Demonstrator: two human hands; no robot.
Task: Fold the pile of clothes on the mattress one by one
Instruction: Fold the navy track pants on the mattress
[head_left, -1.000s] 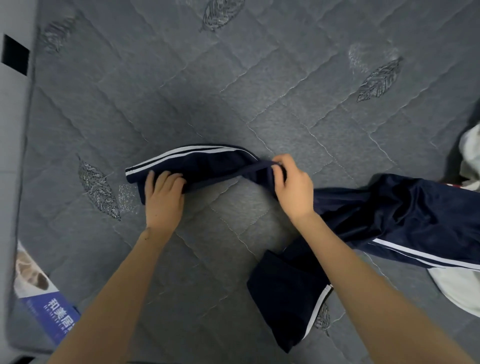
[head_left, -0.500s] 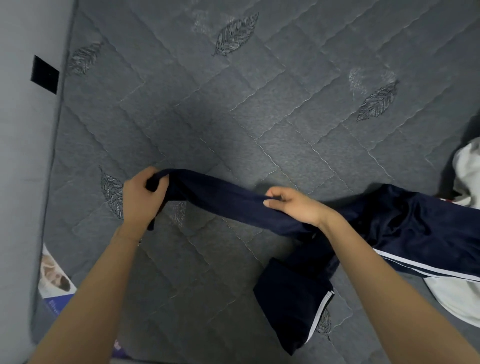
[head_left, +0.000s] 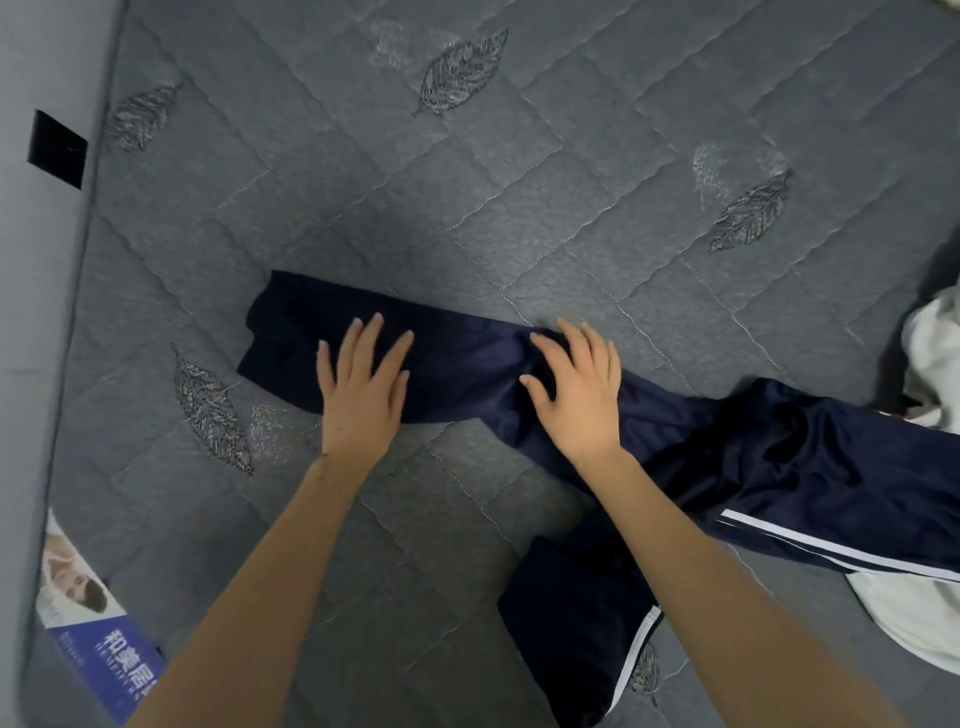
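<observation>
Dark navy track pants (head_left: 779, 462) with white side stripes lie across the grey quilted mattress (head_left: 467, 208). One leg stretches flat to the left, its cuff end at the left. My left hand (head_left: 363, 384) presses flat on that leg with fingers spread. My right hand (head_left: 576, 384) rests flat on the same leg further right, fingers straight. The other leg (head_left: 571, 634) lies crumpled toward the front, partly under my right forearm. White clothes (head_left: 930, 618) lie at the right edge, partly under the pants.
A grey wall (head_left: 36, 312) with a black square patch (head_left: 57, 148) runs along the mattress's left side. A printed label (head_left: 88, 623) sits at the front left corner. More white fabric (head_left: 935, 353) lies at the far right.
Both hands gripped the pant leg and lifted it, turning it over. Now the leg lies flat on the mattress and both hands have let go and press on it with open palms.
</observation>
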